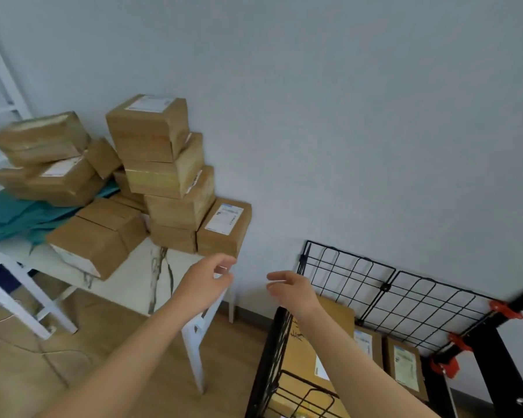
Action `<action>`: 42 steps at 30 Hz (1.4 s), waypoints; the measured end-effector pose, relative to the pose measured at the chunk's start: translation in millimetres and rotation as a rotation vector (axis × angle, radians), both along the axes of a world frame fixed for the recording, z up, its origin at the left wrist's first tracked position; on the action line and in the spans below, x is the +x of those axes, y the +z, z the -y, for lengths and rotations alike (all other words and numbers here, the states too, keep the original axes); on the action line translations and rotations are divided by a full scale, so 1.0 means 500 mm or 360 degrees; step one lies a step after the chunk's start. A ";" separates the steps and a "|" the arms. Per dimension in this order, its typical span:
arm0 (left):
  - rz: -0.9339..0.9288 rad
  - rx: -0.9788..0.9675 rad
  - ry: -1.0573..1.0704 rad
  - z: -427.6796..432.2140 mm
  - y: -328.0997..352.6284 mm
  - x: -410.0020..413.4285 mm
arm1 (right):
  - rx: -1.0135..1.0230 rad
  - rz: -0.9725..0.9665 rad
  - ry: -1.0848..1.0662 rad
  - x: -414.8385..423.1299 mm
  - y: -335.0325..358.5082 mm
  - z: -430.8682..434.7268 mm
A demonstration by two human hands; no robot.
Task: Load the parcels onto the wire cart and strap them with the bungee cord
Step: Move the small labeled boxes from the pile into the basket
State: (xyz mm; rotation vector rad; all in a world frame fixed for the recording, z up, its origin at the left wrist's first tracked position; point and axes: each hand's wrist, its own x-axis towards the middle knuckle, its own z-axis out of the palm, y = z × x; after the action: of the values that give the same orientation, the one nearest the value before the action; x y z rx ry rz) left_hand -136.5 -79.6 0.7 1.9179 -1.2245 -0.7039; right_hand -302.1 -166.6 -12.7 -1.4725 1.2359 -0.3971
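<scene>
Several brown cardboard parcels are stacked on a white marble-topped table (pixel 139 276) at the left. The nearest parcel (pixel 224 229), with a white label, sits at the table's right corner. My left hand (pixel 207 279) hovers just below it, fingers loosely curled and empty. My right hand (pixel 290 291) is stretched out to its right, also empty, above the black wire cart (pixel 384 297). Inside the cart lie a large flat box (pixel 314 351) and two smaller labelled parcels (pixel 405 366). No bungee cord is visible.
A teal cloth (pixel 9 215) lies on the table's left side under some parcels. Red clamps (pixel 504 309) sit on the cart's black frame at the right. A grey wall stands behind; wooden floor (pixel 73 372) with a thin cable lies below.
</scene>
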 end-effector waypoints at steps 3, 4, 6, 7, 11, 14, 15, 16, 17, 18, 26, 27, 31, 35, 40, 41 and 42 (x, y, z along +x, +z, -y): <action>0.0181 -0.0019 0.0022 -0.021 0.011 0.040 | 0.0029 -0.0007 0.0025 0.048 0.007 -0.010; 0.0274 -0.0014 0.0020 -0.025 0.014 0.051 | 0.0033 -0.0014 0.0032 0.061 0.007 -0.009; 0.0492 -0.0004 -0.0007 -0.022 0.015 0.070 | 0.0041 -0.0025 0.0044 0.077 0.004 0.000; 0.0572 0.0000 -0.0020 -0.017 0.014 0.079 | 0.0044 -0.0031 0.0045 0.083 0.002 0.008; 0.0715 0.0037 -0.0030 0.024 0.003 0.114 | 0.0112 -0.0027 -0.0017 0.112 -0.017 0.059; 0.0747 0.0091 -0.0092 0.073 -0.013 0.150 | 0.0258 0.0029 -0.0110 0.150 -0.041 0.108; 0.0731 0.0108 -0.0119 0.092 -0.017 0.163 | 0.0307 0.0053 -0.0141 0.165 -0.049 0.125; 0.0712 0.0127 -0.0147 0.113 -0.021 0.176 | 0.0354 0.0069 -0.0175 0.182 -0.057 0.142; 0.0709 0.0150 -0.0172 0.135 -0.023 0.188 | 0.0403 0.0075 -0.0210 0.200 -0.063 0.161; 0.0725 0.0183 -0.0195 0.159 -0.023 0.198 | 0.0456 0.0071 -0.0242 0.216 -0.068 0.180; 0.0702 0.0265 -0.0306 0.314 -0.038 0.249 | 0.0697 0.0069 -0.0248 0.302 -0.123 0.314; 0.0685 0.0280 -0.0312 0.324 -0.041 0.253 | 0.0728 0.0057 -0.0246 0.310 -0.129 0.322; 0.0637 0.0338 -0.0341 0.361 -0.053 0.262 | 0.0846 0.0071 -0.0247 0.333 -0.156 0.341; 0.0491 0.0319 -0.0301 0.388 -0.065 0.267 | 0.1016 0.0164 -0.0237 0.349 -0.182 0.349; 0.0289 0.0308 -0.0226 0.387 -0.087 0.277 | 0.1080 0.0197 -0.0126 0.354 -0.201 0.342; 0.0253 0.0308 -0.0214 0.383 -0.090 0.279 | 0.1099 0.0206 -0.0101 0.354 -0.205 0.340; 0.0228 0.0310 -0.0207 0.379 -0.093 0.281 | 0.1120 0.0222 -0.0100 0.355 -0.208 0.337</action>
State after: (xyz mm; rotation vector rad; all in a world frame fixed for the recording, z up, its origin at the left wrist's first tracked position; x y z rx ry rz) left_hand 4.1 -269.2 -45.7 2.0916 -1.4242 -0.7893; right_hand -124.5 -335.3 -116.6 -0.7923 1.1493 -0.0798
